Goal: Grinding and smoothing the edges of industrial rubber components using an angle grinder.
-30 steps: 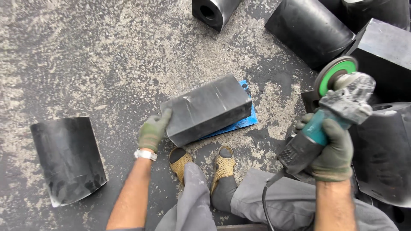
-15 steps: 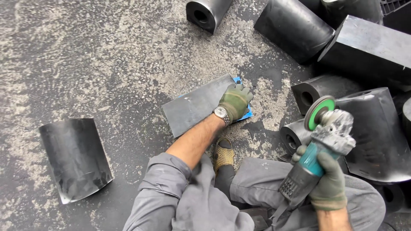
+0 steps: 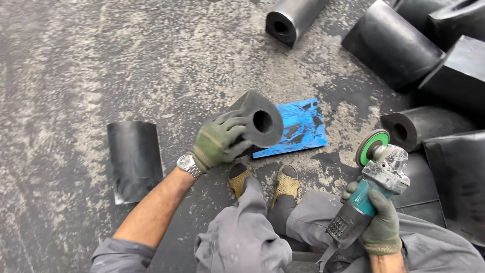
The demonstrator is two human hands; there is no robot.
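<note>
Gloves cover both hands as I look down from the head camera. My left hand [image 3: 218,142] reaches forward from a bare forearm with a wristwatch [image 3: 186,164] at the wrist; its fingers curl around the near end of a black block [image 3: 257,121], thumb on the side facing me, so the hand is clamped on it. The block is tipped up off the floor [image 3: 101,60], its end face turned toward me, and that face shows a round hole. Its far part overlaps a blue sheet [image 3: 302,126] that lies flat on the gritty floor just beyond my feet.

My right hand [image 3: 380,222] sits low at the right, near my knee, the wrist bent upward. Its fingers wrap tightly round the teal body of an angle grinder [image 3: 371,189], which points up and away from me with its green-rimmed disc [image 3: 372,146] at the top. The disc is clear of the block and of the sheet, well to their right. A cord runs down from the grinder's tail past my grey trouser leg.

My sandals [image 3: 262,181] rest between the two hands, toes toward the sheet.

To the left a curved black slab [image 3: 134,159] lies alone on the floor. More black blocks [image 3: 399,45] with bored holes are heaped at the upper right, one of them just behind the disc.
</note>
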